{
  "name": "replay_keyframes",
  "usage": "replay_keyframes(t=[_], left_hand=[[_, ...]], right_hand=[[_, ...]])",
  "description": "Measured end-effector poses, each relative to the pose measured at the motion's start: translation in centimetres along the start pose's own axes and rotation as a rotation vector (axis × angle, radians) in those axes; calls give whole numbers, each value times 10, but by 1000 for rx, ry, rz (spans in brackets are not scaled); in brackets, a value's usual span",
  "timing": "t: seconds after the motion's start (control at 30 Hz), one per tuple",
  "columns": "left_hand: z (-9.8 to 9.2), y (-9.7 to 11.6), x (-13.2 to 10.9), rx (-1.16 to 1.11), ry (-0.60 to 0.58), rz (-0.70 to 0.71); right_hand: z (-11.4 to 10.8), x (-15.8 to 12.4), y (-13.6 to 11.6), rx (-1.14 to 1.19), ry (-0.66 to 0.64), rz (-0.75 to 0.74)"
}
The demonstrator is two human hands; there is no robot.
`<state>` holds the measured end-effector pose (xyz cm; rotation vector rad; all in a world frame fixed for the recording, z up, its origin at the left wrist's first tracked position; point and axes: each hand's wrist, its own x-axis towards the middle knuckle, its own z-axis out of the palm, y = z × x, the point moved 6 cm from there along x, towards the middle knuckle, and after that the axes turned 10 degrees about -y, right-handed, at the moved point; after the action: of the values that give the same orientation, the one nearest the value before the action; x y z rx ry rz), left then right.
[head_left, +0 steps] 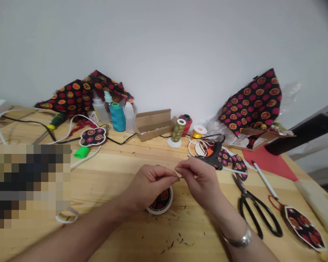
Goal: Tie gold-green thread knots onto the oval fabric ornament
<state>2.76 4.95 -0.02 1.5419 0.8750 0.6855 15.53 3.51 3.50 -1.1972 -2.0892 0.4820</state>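
My left hand [150,185] and my right hand [198,180] meet fingertip to fingertip above the table, each closed in a pinch. Between them is a thin yellow cord [179,158], running up toward a white spool of yellow cord [199,131]. The short piece at my fingertips is mostly hidden. Partly covered by my left hand, a round ornament [162,200] with a white rim and dark patterned fabric lies on the wood. Black-handled scissors [253,203] lie open to the right of my right hand.
Behind my hands stand an olive thread spool [178,131], a teal thread cone [117,117] and an open cardboard box [155,125]. A black glue gun [214,156] lies near my right hand. Farther right are a white pen [265,180] and an octagonal ornament [304,227]. Dark scraps litter the table [142,240].
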Motion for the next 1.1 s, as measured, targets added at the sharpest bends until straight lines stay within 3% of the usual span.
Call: replay_keyframes(t=[0.17, 0.47, 1.1], left_hand=[[-7, -2, -2, -132, 101, -55], [-19, -2, -4, -118, 260, -32], [-22, -5, -5, -62, 340, -57]], right_hand=[[5, 2, 15, 155, -8, 144], [13, -1, 11, 184, -40, 182], [18, -2, -1, 212, -119, 164]])
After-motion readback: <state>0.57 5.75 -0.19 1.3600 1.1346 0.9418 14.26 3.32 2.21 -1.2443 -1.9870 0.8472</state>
